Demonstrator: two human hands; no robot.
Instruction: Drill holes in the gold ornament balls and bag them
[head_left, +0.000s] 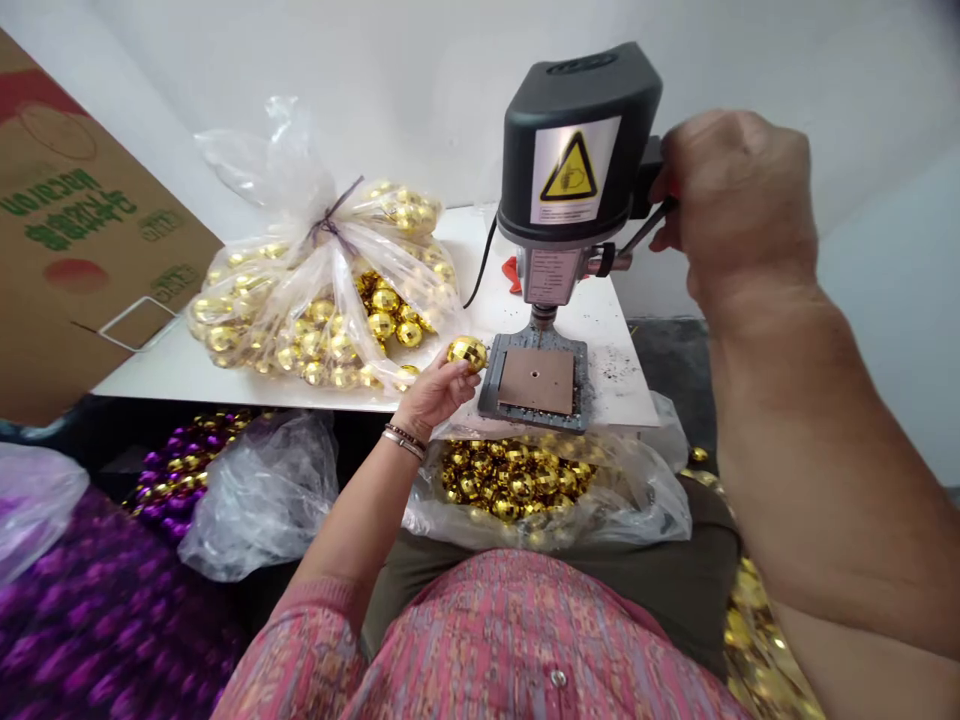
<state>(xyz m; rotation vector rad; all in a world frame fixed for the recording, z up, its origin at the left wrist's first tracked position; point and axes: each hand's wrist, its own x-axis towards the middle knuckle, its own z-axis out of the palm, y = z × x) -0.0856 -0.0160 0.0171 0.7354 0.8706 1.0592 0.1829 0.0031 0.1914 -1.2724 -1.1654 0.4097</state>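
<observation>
A gold mirrored ball ornament point(466, 352) rests in the fingertips of the left hand point(439, 392), just beside the cast base point(489, 402) of a bench drill. The fingers curl around its lower side, leaving the top exposed. The right hand point(739, 200) is closed on the feed lever point(654, 218), high at the far right of the black drill head point(577, 130), apparently keeping that arm clear of the work area. Directly ahead of the left hand, a brown pad point(555, 385) with a small central hole lies beneath the spindle point(543, 316), with only a narrow gap between them. A tied plastic bag of gold balls point(322, 300) sits left of the left hand, and an open bag of gold balls point(637, 500) lies below the table's front edge.
</observation>
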